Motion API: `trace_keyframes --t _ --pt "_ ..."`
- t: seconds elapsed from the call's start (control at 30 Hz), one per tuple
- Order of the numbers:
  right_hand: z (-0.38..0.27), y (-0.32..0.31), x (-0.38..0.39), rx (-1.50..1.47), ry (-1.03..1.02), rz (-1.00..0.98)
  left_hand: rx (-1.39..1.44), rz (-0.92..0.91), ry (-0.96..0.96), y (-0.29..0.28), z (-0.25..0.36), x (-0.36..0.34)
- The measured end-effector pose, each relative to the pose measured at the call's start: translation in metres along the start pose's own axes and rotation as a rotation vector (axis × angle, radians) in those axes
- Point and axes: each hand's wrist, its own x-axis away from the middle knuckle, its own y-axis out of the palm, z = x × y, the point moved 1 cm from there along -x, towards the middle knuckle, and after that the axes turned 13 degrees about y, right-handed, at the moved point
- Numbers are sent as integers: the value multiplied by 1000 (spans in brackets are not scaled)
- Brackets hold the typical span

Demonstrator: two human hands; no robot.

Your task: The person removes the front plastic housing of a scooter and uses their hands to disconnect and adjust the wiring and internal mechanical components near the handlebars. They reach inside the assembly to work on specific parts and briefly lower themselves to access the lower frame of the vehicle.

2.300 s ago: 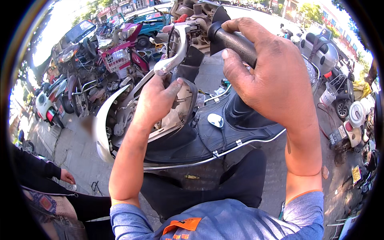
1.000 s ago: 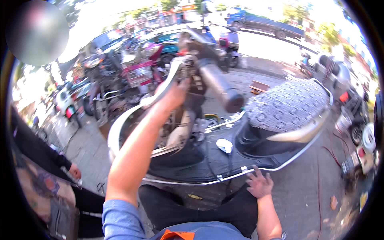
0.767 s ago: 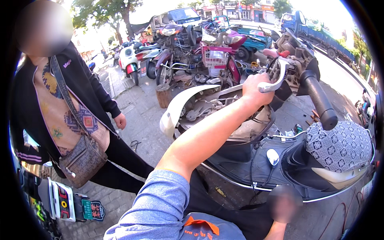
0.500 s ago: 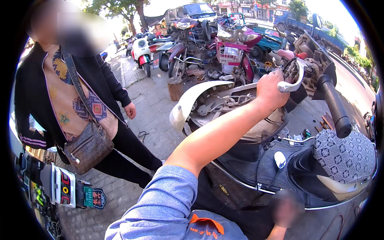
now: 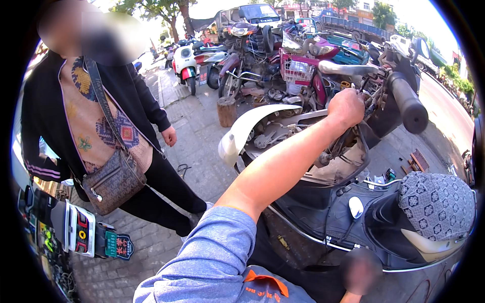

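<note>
My left hand (image 5: 347,108) reaches out to the stripped middle of a scooter's handlebar (image 5: 375,96), among bare wires. Its fingers are curled closed, and what they hold is hidden behind the hand. Just above it sticks out a silver lever (image 5: 348,69). A black rubber grip (image 5: 410,103) points back toward me, to the right of the hand. Below, the scooter's front (image 5: 333,174) is open, with wiring exposed and a cream panel (image 5: 242,131) at its left. My right hand (image 5: 359,272) is low beside the footboard, blurred, so its fingers cannot be made out.
At the left stands a person (image 5: 108,121) in a dark jacket with a brown shoulder bag (image 5: 113,184). A patterned cover is on the scooter seat (image 5: 437,204). Behind are parked scooters (image 5: 184,68), a wooden stump (image 5: 227,111) and a pink scooter with a basket (image 5: 297,68).
The handlebar has turned: its lever now points left and the black grip has swung left and up. My left hand has moved slightly lower, still closed. The right hand stays low.
</note>
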Motion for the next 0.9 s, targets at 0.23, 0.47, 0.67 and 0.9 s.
trace_keyframes --t 0.23,0.47,0.67,0.9 --pt "27 60 20 36 -11 -23 127 -31 17 1 -8 8" --pt "17 43 6 -141 153 -230 137 36 155 -5 -9 35" --pt "16 30 2 -214 248 -279 -18 6 325 -26 4 53" --pt "12 33 -7 -295 236 -237 202 -13 195 -29 -1 49"
